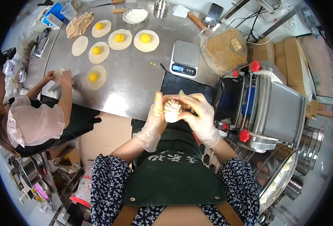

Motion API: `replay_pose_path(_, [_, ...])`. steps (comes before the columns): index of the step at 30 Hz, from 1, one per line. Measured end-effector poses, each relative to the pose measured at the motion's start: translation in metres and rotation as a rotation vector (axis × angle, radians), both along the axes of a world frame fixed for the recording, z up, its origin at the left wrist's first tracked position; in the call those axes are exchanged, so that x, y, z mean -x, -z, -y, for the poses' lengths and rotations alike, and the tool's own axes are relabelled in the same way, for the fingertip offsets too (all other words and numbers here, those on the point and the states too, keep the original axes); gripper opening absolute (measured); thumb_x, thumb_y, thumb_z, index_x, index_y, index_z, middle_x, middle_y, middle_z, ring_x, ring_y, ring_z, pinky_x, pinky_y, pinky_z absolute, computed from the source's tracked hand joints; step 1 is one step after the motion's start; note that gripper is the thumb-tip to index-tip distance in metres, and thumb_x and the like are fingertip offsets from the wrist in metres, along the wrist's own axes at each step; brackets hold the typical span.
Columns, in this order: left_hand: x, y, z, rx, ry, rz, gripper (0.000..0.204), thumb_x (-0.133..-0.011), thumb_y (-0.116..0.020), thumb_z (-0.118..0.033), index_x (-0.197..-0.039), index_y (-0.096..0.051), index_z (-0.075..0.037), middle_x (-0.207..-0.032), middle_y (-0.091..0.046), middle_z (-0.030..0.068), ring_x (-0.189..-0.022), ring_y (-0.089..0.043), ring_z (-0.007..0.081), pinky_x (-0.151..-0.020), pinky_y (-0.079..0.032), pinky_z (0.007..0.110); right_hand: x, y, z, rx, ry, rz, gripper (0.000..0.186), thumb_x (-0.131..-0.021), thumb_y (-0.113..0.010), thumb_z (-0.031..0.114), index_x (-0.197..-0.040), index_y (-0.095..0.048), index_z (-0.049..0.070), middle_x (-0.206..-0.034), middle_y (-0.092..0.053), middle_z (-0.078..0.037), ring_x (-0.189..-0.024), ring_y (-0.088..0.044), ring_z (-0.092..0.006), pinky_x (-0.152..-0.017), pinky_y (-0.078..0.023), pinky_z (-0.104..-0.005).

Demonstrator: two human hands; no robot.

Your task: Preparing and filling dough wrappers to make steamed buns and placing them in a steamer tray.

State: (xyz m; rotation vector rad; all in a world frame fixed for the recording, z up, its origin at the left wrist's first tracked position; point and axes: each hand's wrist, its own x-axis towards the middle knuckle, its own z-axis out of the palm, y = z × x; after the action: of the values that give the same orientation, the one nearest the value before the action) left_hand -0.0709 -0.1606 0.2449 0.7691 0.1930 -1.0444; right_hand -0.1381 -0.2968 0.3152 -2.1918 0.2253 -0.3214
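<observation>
A pleated white bun (171, 111) sits between my two hands, held just off the front edge of the steel table. My left hand (155, 119), in a clear glove with yellow smears on a fingertip, cups its left side. With thumb and fingers my right hand (199, 113), gloved too, pinches the bun from the right. Its pleats gather at the top; the underside is hidden. Beyond lie several round dough wrappers, such as the dough wrapper (146, 45), most with a ball of yellow filling (145, 38) on them.
A digital scale (185, 56) stands ahead, a dark cloth (185, 88) before it. Right is a dough-rolling machine (275, 109); below it, a round steamer (283, 177) holds pale pieces. A bag of brown filling (225, 49) lies behind. At left a person (38, 116) handles a wrapper.
</observation>
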Motion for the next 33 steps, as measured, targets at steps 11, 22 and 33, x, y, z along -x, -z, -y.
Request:
replay_pose_path(11, [-0.04, -0.041, -0.022, 0.133, 0.59, 0.333, 0.091, -0.083, -0.044, -0.083, -0.119, -0.059, 0.0, -0.103, -0.066, 0.008, -0.101, -0.064, 0.0149, -0.091, -0.052, 0.03, 0.0, -0.02, 0.009, 0.178, -0.393, 0.269, 0.033, -0.072, -0.082, 0.011, -0.103, -0.069, 0.009, -0.093, -0.06, -0.004, -0.075, -0.064, -0.0242, -0.063, -0.053, -0.0341])
replay_pose_path(22, [-0.018, -0.018, -0.043, 0.168, -0.138, 0.577, 0.07, -0.097, -0.052, -0.06, -0.13, -0.055, 0.001, -0.12, -0.063, 0.011, -0.107, -0.061, 0.0188, -0.093, -0.049, 0.032, -0.007, -0.009, -0.078, -0.091, 0.198, 0.183, 0.04, -0.069, -0.088, 0.01, -0.105, -0.071, 0.002, -0.09, -0.064, -0.009, -0.074, -0.065, -0.0166, -0.064, -0.053, -0.0286])
replay_pose_path(33, [-0.058, 0.13, -0.158, -0.009, 0.71, 0.371, 0.081, -0.099, -0.026, -0.069, -0.115, -0.066, -0.001, -0.106, -0.067, 0.0072, -0.101, -0.061, 0.0142, -0.094, -0.047, 0.03, -0.009, 0.118, -0.146, 0.08, -0.279, -0.014, 0.023, -0.079, -0.074, 0.005, -0.1, -0.066, 0.0, -0.086, -0.064, -0.012, -0.075, -0.065, -0.0285, -0.065, -0.053, -0.0346])
